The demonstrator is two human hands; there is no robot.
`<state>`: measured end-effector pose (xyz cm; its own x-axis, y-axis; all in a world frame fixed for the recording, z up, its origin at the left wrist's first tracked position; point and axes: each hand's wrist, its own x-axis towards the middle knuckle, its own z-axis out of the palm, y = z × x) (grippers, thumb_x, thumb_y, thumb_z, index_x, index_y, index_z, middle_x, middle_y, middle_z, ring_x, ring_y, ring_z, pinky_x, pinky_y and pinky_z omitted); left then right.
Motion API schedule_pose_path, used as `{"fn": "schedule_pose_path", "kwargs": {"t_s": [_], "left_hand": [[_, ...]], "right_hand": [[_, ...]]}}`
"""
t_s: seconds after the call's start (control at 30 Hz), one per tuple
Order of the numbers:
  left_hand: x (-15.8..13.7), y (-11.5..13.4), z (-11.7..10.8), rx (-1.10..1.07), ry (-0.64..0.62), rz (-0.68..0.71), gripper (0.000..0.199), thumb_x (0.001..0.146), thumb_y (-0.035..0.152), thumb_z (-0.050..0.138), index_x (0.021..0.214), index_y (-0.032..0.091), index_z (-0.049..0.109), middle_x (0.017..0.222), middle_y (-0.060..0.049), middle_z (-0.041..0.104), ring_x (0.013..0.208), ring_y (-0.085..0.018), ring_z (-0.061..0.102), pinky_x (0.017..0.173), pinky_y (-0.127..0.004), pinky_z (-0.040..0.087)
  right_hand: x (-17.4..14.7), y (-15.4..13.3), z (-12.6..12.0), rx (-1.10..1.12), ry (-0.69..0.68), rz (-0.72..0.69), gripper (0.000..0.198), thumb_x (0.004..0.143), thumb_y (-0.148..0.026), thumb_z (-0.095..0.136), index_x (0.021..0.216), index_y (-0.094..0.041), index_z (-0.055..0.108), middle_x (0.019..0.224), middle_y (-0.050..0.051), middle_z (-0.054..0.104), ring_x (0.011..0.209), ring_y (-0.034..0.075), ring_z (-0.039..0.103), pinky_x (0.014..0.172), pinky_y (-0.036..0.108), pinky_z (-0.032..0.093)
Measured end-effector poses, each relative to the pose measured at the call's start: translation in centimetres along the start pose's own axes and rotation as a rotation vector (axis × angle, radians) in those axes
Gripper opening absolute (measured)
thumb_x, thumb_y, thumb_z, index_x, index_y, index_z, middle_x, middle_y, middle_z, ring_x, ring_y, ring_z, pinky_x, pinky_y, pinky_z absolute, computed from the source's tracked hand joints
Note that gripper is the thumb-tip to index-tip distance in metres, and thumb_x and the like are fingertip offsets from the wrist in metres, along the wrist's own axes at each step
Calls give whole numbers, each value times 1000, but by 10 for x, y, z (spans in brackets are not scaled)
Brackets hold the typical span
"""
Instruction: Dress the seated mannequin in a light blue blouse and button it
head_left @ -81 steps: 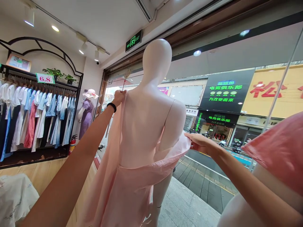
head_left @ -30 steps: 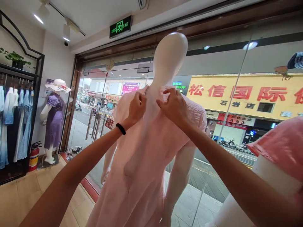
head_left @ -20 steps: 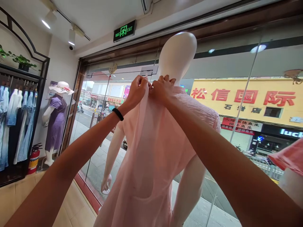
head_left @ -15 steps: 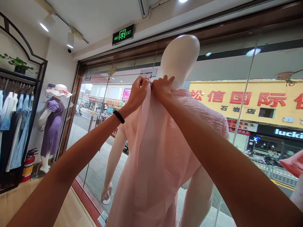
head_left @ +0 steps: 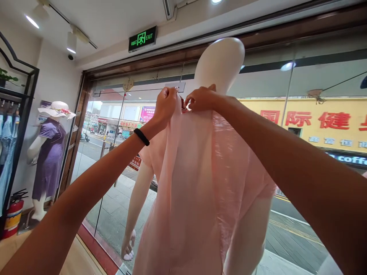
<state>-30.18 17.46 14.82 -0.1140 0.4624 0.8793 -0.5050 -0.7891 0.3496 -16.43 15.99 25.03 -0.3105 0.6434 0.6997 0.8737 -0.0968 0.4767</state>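
Note:
A pale pink dress [head_left: 195,172] with short sleeves hangs on a white mannequin [head_left: 219,65], whose back faces me. Its back gapes below the neck, and the mannequin's body shows in the gap. My left hand [head_left: 167,103], a black band [head_left: 141,136] on its wrist, is closed on the dress's left back edge at the neck. Just right of it, my right hand [head_left: 205,98] curls its fingers and thumb on the neckline of the right side, under the mannequin's head. The fingertips nearly meet, and whatever small fastening lies there is hidden.
A glass shop window [head_left: 114,191] stands right behind the mannequin, with a street beyond. To the left are a second mannequin in a purple dress [head_left: 48,156], a fire extinguisher [head_left: 13,215] and a clothes rack [head_left: 27,114]. An exit sign [head_left: 142,39] hangs above.
The right hand has turned, its elbow swinging up and outward, and has pulled the right back edge aside, so the gap is wider. My view has shifted right. The left hand keeps its hold.

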Motion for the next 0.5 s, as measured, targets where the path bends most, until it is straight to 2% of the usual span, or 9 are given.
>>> {"fn": "schedule_pose_path", "kwargs": {"t_s": [0.03,0.1,0.3,0.43,0.5], "left_hand": [[1,1,-1,-10,-23,-12,29,95,41,49,76,22,41,59,4,45,61,-12,56,60,-25,46],[3,1,-3,-28,-27,-24,29,96,44,47,78,22,42,58,4,46,60,-12,56,59,-24,46],[9,-4,-6,-33,31,-30,29,97,45,44,79,22,42,61,3,47,64,-12,57,59,-24,45],[11,-8,-11,-43,36,-31,31,96,43,47,75,22,39,62,4,44,62,-10,54,57,-23,42],[10,-9,-13,-49,27,-36,31,96,42,49,74,22,38,62,4,43,62,-9,53,56,-22,41]], "right_hand": [[0,-3,-1,16,-53,10,11,69,-33,73,73,-23,71,66,3,59,91,28,57,97,62,25],[0,-8,2,9,-73,36,9,67,-30,75,69,-23,70,64,2,59,92,28,57,97,62,25],[-2,-13,15,-25,129,-53,31,75,-22,66,49,-17,50,58,1,55,100,27,56,100,58,23],[-12,-14,0,17,147,-142,38,80,-13,56,46,-18,37,60,2,57,105,24,54,103,53,25],[-16,-16,-11,18,154,-175,38,81,-11,51,48,-20,36,65,3,60,109,24,53,103,50,27]]}}
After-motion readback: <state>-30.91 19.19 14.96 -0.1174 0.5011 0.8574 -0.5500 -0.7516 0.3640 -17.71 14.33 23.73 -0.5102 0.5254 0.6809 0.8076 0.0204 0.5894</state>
